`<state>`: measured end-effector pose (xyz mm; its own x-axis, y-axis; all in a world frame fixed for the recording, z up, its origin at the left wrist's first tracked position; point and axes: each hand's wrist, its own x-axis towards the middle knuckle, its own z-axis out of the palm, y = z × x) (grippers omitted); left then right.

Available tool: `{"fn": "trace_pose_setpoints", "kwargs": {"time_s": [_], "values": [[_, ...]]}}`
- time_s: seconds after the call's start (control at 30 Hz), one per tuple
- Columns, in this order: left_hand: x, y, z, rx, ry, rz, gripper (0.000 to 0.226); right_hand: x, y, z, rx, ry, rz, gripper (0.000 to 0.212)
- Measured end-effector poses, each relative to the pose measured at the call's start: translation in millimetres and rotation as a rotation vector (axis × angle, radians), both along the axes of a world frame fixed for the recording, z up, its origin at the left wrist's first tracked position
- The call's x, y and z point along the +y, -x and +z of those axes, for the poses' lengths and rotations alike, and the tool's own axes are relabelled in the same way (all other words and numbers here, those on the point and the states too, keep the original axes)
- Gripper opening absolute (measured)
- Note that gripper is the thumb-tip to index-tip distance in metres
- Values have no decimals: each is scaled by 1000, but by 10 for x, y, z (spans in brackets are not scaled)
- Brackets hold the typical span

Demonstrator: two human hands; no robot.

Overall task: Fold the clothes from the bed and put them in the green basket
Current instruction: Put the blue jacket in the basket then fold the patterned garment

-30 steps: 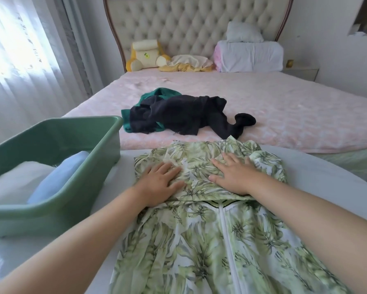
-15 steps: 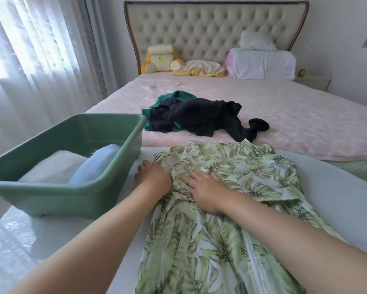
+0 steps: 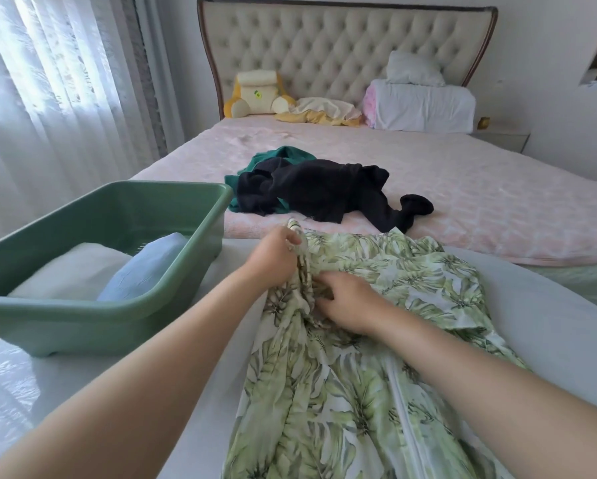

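A green leaf-print garment with a white zip lies spread on the white table in front of me. My left hand pinches its upper left edge and lifts a fold of cloth. My right hand grips bunched fabric just to the right of that fold. The green basket stands on the table at the left, holding a folded white item and a folded light blue item. On the pink bed beyond lie a black garment and a teal garment partly under it.
At the tufted headboard sit a yellow and cream cushion, a crumpled cream and yellow cloth and white pillows. Sheer curtains hang at the left. A bedside table stands at the right.
Both hands lay flat on the garment's top a second ago. They moved to its left side, and the fingers now curl round the fabric, gathering and lifting its left edge.
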<state>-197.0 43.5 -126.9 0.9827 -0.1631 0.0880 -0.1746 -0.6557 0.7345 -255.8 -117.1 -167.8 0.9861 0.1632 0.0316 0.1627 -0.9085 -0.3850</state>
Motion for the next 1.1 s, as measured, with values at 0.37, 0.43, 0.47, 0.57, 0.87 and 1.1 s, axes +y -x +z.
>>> {"fn": "trace_pose_setpoints", "kwargs": {"time_s": [0.37,0.43,0.47,0.57,0.87,1.1], "values": [[-610,83,-50,452,386,-445,61,-515,-111,218,13,-530,-464,56],[-528,17,-34,323,351,-370,48,-495,-104,192,18,-477,-497,59],[-483,-16,-38,228,299,-316,46,-483,-122,186,16,-427,-487,60],[-378,-71,-109,-39,116,-195,39,-461,-196,166,-29,-367,-460,58],[-611,-38,-257,-56,-662,-555,93,-753,-198,129,-184,253,-444,68],[-602,-246,-379,91,-610,-498,75,-766,-440,138,107,347,-64,68]]}}
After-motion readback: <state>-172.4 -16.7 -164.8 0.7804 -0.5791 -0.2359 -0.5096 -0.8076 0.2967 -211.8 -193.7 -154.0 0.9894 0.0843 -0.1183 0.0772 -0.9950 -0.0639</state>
